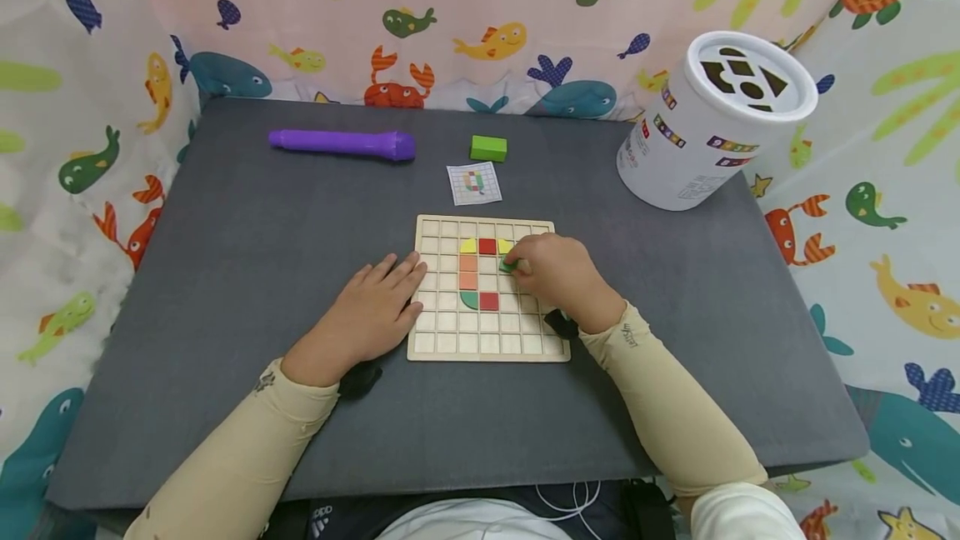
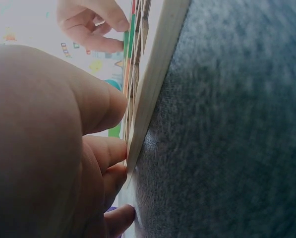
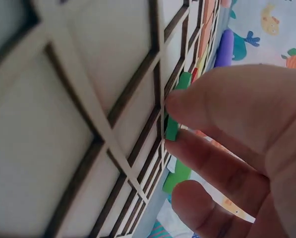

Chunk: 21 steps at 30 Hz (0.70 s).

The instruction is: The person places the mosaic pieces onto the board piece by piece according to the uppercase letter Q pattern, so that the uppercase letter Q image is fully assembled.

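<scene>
In the head view a wooden grid board [image 1: 442, 345] lies on the table, with small flat tiles in its cells: yellow tiles [image 1: 468, 246] and a red tile [image 1: 487, 246] in the upper row, orange tiles [image 1: 468, 281] down one column, a rounded green tile [image 1: 469, 300] beside another red one [image 1: 489, 301]. My right hand [image 1: 562, 277] pinches a green tile [image 3: 183, 82] between thumb and finger, tilted over a cell below the right yellow tile. Fingers spread, my left hand [image 1: 369, 312] rests at the board's left edge, its fingertips against the rim.
Behind the board lies a small card [image 1: 456, 190] printed with a coloured grid pattern, and a green block [image 1: 488, 148] behind that. A purple stick [image 1: 341, 143] lies at the back left. At the back right stands a white bucket [image 1: 667, 165] with shaped holes in its lid.
</scene>
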{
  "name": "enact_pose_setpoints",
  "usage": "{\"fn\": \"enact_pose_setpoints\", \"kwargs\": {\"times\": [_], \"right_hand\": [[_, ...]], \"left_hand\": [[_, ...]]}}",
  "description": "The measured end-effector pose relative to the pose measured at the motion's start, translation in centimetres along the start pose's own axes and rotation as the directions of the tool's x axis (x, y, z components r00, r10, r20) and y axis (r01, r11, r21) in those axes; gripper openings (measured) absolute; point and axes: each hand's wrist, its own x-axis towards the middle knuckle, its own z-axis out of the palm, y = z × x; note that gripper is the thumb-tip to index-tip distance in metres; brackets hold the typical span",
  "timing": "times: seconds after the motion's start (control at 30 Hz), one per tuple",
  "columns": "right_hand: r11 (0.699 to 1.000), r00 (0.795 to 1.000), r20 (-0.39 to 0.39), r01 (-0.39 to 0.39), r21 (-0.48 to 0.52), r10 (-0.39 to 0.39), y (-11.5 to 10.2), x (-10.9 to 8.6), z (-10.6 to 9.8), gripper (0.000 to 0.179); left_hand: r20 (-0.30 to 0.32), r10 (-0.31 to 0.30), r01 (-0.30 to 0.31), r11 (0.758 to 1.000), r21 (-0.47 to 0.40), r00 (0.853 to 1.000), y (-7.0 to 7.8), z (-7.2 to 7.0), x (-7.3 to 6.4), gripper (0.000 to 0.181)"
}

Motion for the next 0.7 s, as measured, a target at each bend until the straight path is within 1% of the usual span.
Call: {"fn": "enact_pose_setpoints", "kwargs": {"times": [0.2, 0.37, 0.43, 0.53, 0.7], "right_hand": [[0.999, 0.999, 0.008, 0.04, -0.013, -0.04, 0.1, -0.1, 0.3, 0.02], [0.998, 0.997, 0.035, 0.061, 0.016, -0.062, 0.3, -0.3, 0.0, 0.021], [0.999, 0.998, 0.048, 0.041, 0.034, -0.043, 0.4, -0.6, -0.4, 0.022], [0.998, 0.998, 0.053, -0.016, 0.06, 0.012, 1.0, -1.3, -1.3, 0.024], [0.991, 0.994, 0.031, -0.104, 0.079, 0.102, 2.5, -3.6, -2.7, 0.025]], "left_hand": [[0.01, 0.003, -0.003, 1.0, 0.002, 1.0, 0.2, 0.0, 0.0, 0.062], [0.006, -0.002, 0.002, 1.0, 0.006, 1.0, 0.2, -0.1, 0.0, 0.062], [0.003, -0.002, 0.002, 1.0, 0.005, 1.0, 0.1, -0.1, 0.0, 0.061], [0.0, 0.0, 0.0, 1.0, 0.001, 1.0, 0.1, 0.0, 0.0, 0.061], [-0.008, 0.011, -0.011, 1.0, 0.006, 1.0, 0.0, 0.0, 0.0, 0.061]]}}
